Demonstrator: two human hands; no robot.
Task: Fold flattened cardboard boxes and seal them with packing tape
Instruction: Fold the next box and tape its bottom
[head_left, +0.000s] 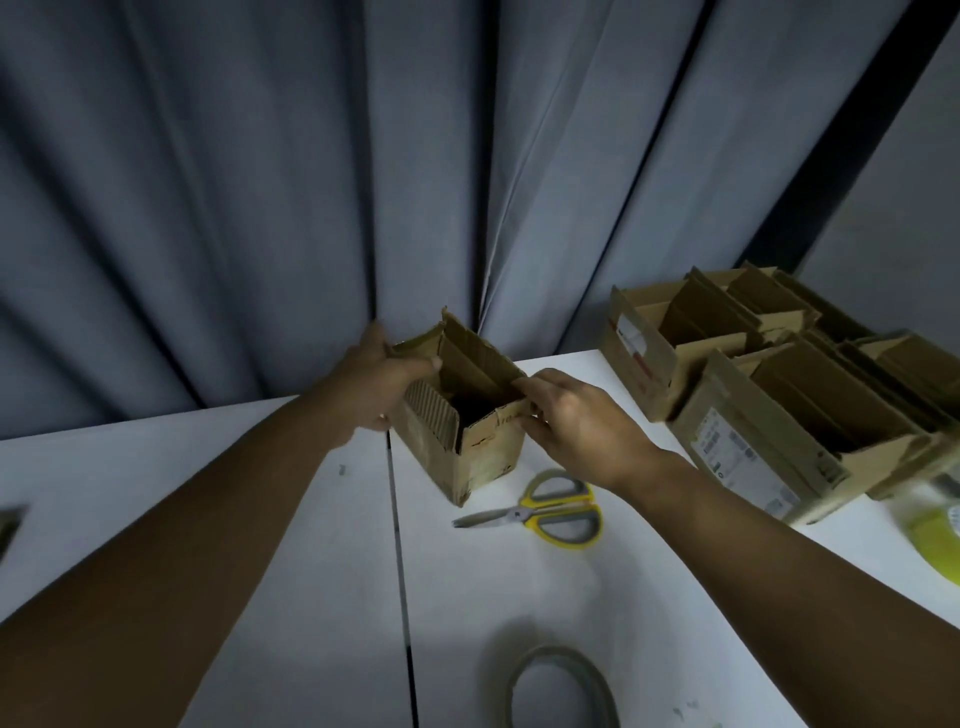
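cardboard box (467, 452): bracing both sides, flaps up

standing upright on the white desk (311, 519), towards its far edge and close to the grey curtain (260, 182), top open and flaps raised. gripping the left flap with the left hand (379, 384), thumb lying over the flap's top edge and fingers curled round the outside. pinching the near right rim at its corner with the right hand (576, 421), fingertips curled onto the cardboard edge. holding from opposite sides like this, most likely to keep the walls square while getting the flaps ready to fold inward; letting go on one side would probably be letting the box skew back towards flat.

lying just beside the box on the near side, scissors (550, 512) with yellow and grey handles, blades closed, apparently waiting within reach for cutting. sitting nearer the body, a grey tape roll (558, 656), flat on the desk and untouched. showing partly at the right edge, a yellow-green roll (935, 535), too blurred to identify further. standing well to the right, larger cartons (753, 457) packed with upright cardboard pieces, seemingly serving as the supply.

judging the stage: forming nearly done, top folding and sealing not yet begun.
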